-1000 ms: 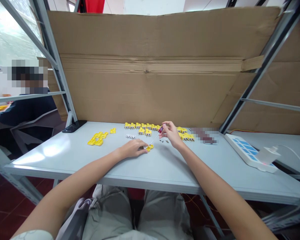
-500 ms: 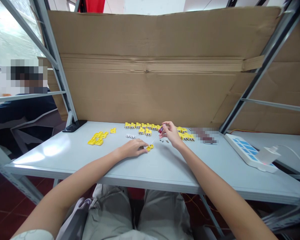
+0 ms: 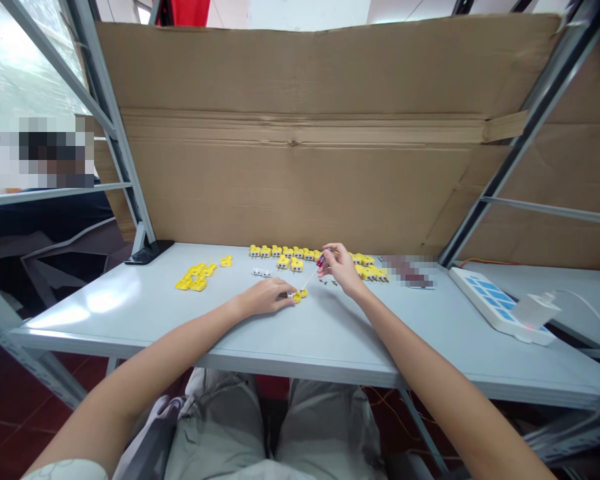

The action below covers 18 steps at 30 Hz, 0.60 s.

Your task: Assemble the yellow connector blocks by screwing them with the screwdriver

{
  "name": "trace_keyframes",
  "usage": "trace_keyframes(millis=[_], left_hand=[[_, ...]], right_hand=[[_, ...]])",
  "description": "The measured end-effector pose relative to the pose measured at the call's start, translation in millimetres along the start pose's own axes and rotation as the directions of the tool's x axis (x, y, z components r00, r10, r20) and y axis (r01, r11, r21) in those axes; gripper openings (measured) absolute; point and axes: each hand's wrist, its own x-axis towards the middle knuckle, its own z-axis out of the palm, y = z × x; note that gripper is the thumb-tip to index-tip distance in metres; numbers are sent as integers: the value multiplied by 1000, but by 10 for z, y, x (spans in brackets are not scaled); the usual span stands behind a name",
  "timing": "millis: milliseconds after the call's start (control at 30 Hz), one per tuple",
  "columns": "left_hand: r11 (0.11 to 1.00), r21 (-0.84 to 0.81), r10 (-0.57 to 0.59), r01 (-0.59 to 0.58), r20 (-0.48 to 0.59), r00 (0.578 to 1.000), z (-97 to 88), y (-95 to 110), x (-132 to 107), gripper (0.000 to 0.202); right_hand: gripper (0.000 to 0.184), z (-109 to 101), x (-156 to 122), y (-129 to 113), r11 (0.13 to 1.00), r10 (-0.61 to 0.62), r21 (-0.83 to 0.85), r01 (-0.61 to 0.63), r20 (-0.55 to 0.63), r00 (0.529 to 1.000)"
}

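My right hand (image 3: pixel 341 268) is closed around the red handle of a screwdriver (image 3: pixel 321 261). Its thin shaft slants down and left, the tip at a small yellow plastic part (image 3: pixel 300 295) on the table. With thumb and fingers my left hand (image 3: pixel 267 296) grips that part from the left, hiding some of it. A few tiny screws (image 3: pixel 329 282) lie right of the part. Beyond my hands stand yellow and white blocks (image 3: pixel 283 263) in rows. White pieces (image 3: pixel 261 273) lie behind my left hand.
Several loose yellow parts (image 3: pixel 196 276) lie on the table's left side. A black phone-like object (image 3: pixel 145 255) rests at the back left corner. On the right is a power strip (image 3: pixel 500 303) with a charger. Cardboard (image 3: pixel 300 187) walls off the back. A person sits far left.
Both hands stay almost where they were, the screwdriver tip still at the yellow part. My right fingers have shifted only slightly on the handle.
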Motion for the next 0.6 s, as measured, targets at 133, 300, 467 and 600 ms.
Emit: trace_keyframes(millis=[133, 300, 467, 600], left_hand=[[1000, -6, -1, 1, -3, 1000, 14, -12, 2, 32], [1000, -9, 3, -3, -6, 1000, 34, -31, 3, 33], [1000, -16, -7, 7, -5, 1000, 38, -36, 2, 33], [999, -30, -13, 13, 3, 1000, 28, -26, -2, 34]], right_hand=[[36, 7, 0, 7, 1000, -31, -7, 31, -5, 1000], [39, 26, 4, 13, 996, -84, -15, 84, -26, 996], [44, 49, 1, 17, 988, -154, -29, 153, -48, 987], [42, 88, -30, 4, 976, -210, -61, 208, -27, 977]])
